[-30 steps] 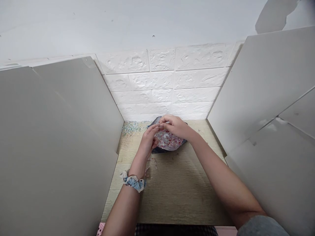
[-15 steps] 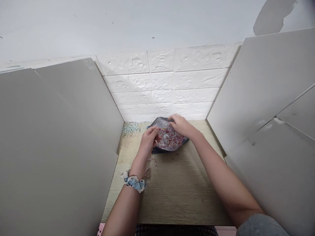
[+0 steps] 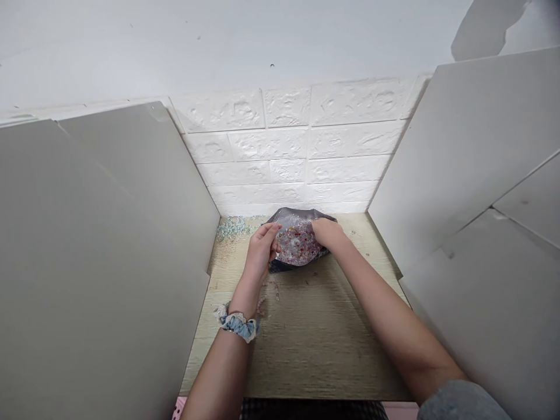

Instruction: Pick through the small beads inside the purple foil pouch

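A dark bag (image 3: 284, 268) lies opened out on the wooden tabletop near the wall, with many small red, pink and clear beads (image 3: 300, 244) inside. My left hand (image 3: 261, 248) is over the bag's left side, thumb and fingertips pinched together; whatever is between them is too small to make out. My right hand (image 3: 328, 233) reaches in at the right side of the beads, fingers bent and pressed together, tips hidden. Below my left hand, a thin pinkish strand (image 3: 276, 290) shows against the tabletop. A blue and white scrunchie (image 3: 238, 324) circles my left wrist.
Pale blue-green beads (image 3: 236, 227) are spread at the tabletop's back left corner. Grey panels (image 3: 144, 233) (image 3: 455, 175) stand on both sides, and a white brick-patterned wall (image 3: 284, 143) closes off the back. The wooden tabletop (image 3: 324, 344) extends toward me.
My right hand has moved down into the beads from the bag's upper edge, its fingers now bent together. My left hand has barely shifted and stays pinched.
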Demonstrator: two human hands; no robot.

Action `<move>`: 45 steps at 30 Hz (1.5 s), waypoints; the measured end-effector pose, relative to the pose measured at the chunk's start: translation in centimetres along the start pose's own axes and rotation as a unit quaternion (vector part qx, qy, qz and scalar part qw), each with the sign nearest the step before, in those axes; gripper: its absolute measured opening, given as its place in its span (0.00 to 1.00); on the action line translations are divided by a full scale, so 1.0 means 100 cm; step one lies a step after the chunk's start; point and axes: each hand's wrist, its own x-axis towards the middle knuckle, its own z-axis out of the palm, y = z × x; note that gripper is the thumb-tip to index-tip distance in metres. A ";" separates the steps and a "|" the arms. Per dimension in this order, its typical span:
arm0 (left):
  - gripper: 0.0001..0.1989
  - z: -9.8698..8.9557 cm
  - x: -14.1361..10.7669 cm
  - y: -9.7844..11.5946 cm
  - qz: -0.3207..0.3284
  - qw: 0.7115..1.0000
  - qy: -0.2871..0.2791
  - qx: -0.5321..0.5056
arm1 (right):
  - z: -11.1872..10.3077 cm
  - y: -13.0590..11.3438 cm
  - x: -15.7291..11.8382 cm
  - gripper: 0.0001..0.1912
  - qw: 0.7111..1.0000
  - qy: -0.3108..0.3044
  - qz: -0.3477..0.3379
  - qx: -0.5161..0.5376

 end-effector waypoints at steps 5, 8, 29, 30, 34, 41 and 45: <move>0.13 0.000 0.001 0.001 0.009 1.000 0.017 -0.017 | 0.010 -0.004 0.003 0.19 0.996 0.067 -0.058 -0.003; 0.12 -0.001 0.000 0.001 0.009 1.000 0.023 -0.017 | 0.017 -0.004 0.007 0.19 0.992 0.092 -0.091 -0.011; 0.11 0.000 0.000 0.002 -0.009 1.000 0.024 0.006 | 0.027 -0.007 0.018 0.15 0.992 0.045 -0.112 0.024; 0.11 0.000 0.000 0.001 -0.008 1.000 0.023 0.005 | 0.025 -0.009 0.018 0.14 0.991 0.032 -0.123 0.030; 0.13 -0.001 0.001 0.000 -0.008 1.000 0.019 -0.001 | 0.012 -0.027 0.005 0.13 0.985 -0.018 -0.167 0.050; 0.12 0.000 0.001 0.000 -0.002 1.000 0.020 -0.008 | 0.001 -0.057 -0.020 0.14 0.934 -0.098 -0.308 0.153; 0.12 0.000 0.001 0.000 0.000 1.000 0.020 -0.008 | 0.001 -0.046 -0.011 0.15 0.918 -0.077 -0.311 0.235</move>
